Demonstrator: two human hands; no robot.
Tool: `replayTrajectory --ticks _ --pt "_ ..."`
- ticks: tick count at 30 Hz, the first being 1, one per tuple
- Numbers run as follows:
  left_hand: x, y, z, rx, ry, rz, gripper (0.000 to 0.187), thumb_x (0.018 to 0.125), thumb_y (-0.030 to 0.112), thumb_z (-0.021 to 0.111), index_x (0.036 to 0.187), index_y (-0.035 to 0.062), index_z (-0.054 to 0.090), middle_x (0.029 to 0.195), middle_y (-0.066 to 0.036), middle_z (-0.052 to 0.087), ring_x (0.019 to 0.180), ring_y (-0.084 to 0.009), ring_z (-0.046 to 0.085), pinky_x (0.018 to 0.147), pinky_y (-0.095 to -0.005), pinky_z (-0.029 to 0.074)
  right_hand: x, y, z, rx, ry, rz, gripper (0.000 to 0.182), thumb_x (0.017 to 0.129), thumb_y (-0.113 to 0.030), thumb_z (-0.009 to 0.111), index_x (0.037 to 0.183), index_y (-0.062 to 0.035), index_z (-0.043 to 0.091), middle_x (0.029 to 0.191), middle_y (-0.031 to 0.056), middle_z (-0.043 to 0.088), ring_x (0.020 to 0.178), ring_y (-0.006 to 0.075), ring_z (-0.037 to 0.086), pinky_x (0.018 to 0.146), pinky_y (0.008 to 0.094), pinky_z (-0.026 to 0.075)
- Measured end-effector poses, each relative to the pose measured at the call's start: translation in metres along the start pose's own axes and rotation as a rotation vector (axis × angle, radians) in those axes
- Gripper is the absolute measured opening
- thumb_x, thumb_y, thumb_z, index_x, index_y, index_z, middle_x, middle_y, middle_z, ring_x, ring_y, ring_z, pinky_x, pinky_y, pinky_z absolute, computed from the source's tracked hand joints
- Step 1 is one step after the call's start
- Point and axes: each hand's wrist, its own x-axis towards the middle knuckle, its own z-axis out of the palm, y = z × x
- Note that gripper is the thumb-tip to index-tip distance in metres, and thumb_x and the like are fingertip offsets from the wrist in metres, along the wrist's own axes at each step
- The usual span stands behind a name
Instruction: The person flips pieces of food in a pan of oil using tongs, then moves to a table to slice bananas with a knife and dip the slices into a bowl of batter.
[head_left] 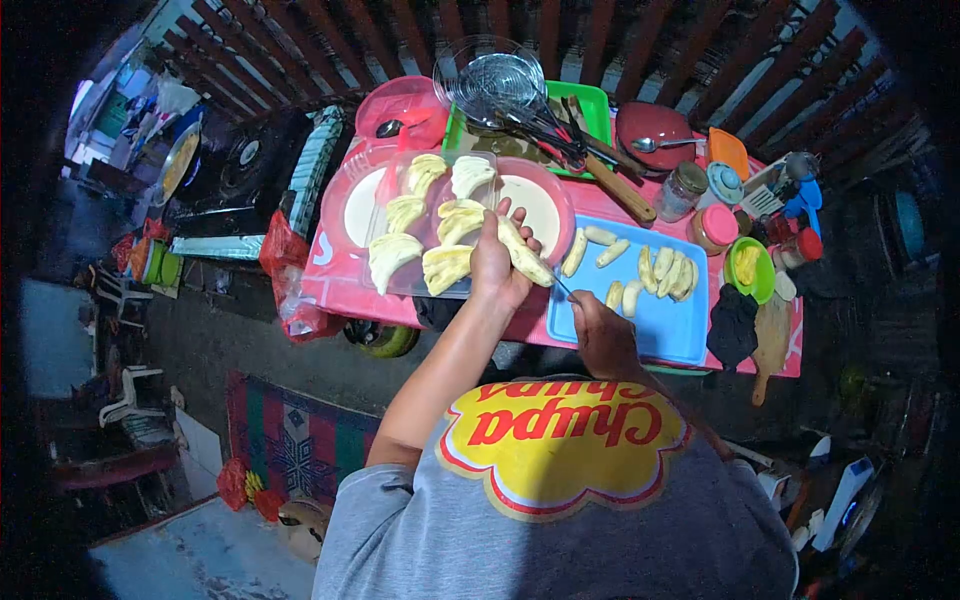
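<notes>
My left hand, palm up, holds a peeled banana over the front edge of the table. The fingers of my right hand are closed on a knife, its thin blade at the banana's near end. To the left, several bananas sliced into fans lie on a clear plastic tray. The tray rests over two pink basins of pale batter. Under my right hand is a blue tray with several whole peeled bananas.
A green tray with utensils and a strainer stand at the back. Jars, a green bowl, a black cloth and a wooden board crowd the right side. A stove stands left.
</notes>
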Motion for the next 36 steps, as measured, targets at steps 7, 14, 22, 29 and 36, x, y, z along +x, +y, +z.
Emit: replayTrajectory --ticks 7,14,22,29,36 --pt "-0.005 0.006 0.008 0.148 0.071 0.071 0.042 0.097 0.041 0.032 0.127 0.0126 0.041 0.096 -0.003 0.051 0.069 -0.011 0.047 0.063 -0.0273 0.045 -0.003 0.0 0.008 -0.148 -0.033 -0.041 0.017 0.086 -0.012 0.045 0.103 -0.009 0.048 0.079 0.0129 0.058 0.074 0.032 0.062 0.061 0.044 0.05" --pt "-0.005 0.008 0.006 0.179 0.111 0.092 0.041 0.097 0.04 0.033 0.124 0.0114 0.043 0.096 -0.004 0.052 0.072 -0.0117 0.048 0.066 -0.0278 0.046 0.004 0.004 0.025 -0.146 0.095 -0.113 0.022 0.082 -0.008 0.047 0.104 -0.0091 0.048 0.079 0.0111 0.058 0.073 0.0314 0.062 0.059 0.0431 0.05" --pt "-0.002 0.012 0.002 0.048 0.083 -0.025 0.039 0.097 0.038 0.034 0.122 0.009 0.044 0.093 -0.005 0.052 0.072 -0.012 0.05 0.063 -0.0262 0.049 0.014 0.005 0.027 -0.144 0.111 -0.169 0.026 0.08 -0.008 0.05 0.105 -0.0082 0.051 0.081 0.0118 0.058 0.074 0.0302 0.061 0.059 0.0415 0.049" --pt "-0.003 0.017 0.004 -0.019 0.036 -0.099 0.036 0.097 0.036 0.037 0.118 0.0089 0.047 0.092 -0.005 0.054 0.069 -0.0101 0.053 0.062 -0.0251 0.05 0.024 0.003 0.023 -0.156 0.141 -0.268 0.03 0.077 -0.004 0.05 0.107 -0.0047 0.051 0.077 0.0115 0.057 0.071 0.0286 0.061 0.058 0.0392 0.049" --pt "-0.004 0.022 0.0 -0.226 -0.025 -0.223 0.034 0.097 0.034 0.037 0.114 0.0074 0.049 0.09 -0.004 0.056 0.069 -0.0116 0.056 0.061 -0.0247 0.052 0.024 0.006 0.021 -0.11 0.122 -0.292 0.029 0.075 -0.002 0.053 0.104 -0.0034 0.051 0.072 0.0106 0.056 0.068 0.0278 0.06 0.055 0.0379 0.047"
